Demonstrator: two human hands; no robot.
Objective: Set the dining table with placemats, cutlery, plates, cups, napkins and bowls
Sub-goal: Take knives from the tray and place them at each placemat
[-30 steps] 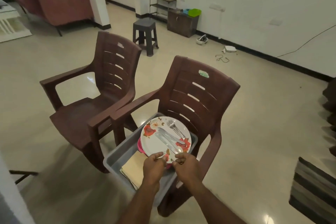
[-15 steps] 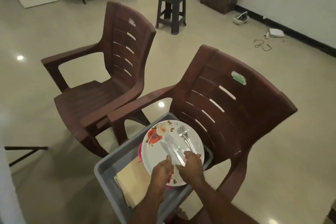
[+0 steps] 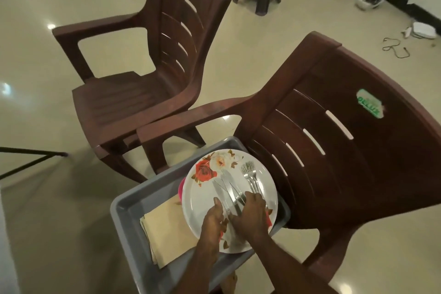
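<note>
Brown moulded plastic makes up the nearer chair [image 3: 334, 150], on whose seat a grey tub [image 3: 130, 200] is rested, presumably so that the tableware can be carried and sorted at a convenient height; no table is seen in this view. A second chair [image 3: 148, 59] of the same kind is stood just beside it, with nothing on its seat. Inside the tub, folded beige cloths [image 3: 167, 234], likely placemats or napkins, are laid flat at the near left. A flowered plate [image 3: 214, 169] is perched on top of a pink item [image 3: 180, 190], of which only an edge shows. The plate is being used as a tray: knives [image 3: 226, 188] are laid across its middle and forks [image 3: 250, 174] to their right, tines pointing away.

Both hands are brought close together over the near part of the plate. The left hand [image 3: 212, 219] is rested on the plate with its thumb against the knife handles, and the right hand [image 3: 250, 217] is curled over the handles of the cutlery; whether these are actually gripped cannot be told. The cutlery is probably being gathered or steadied.
</note>
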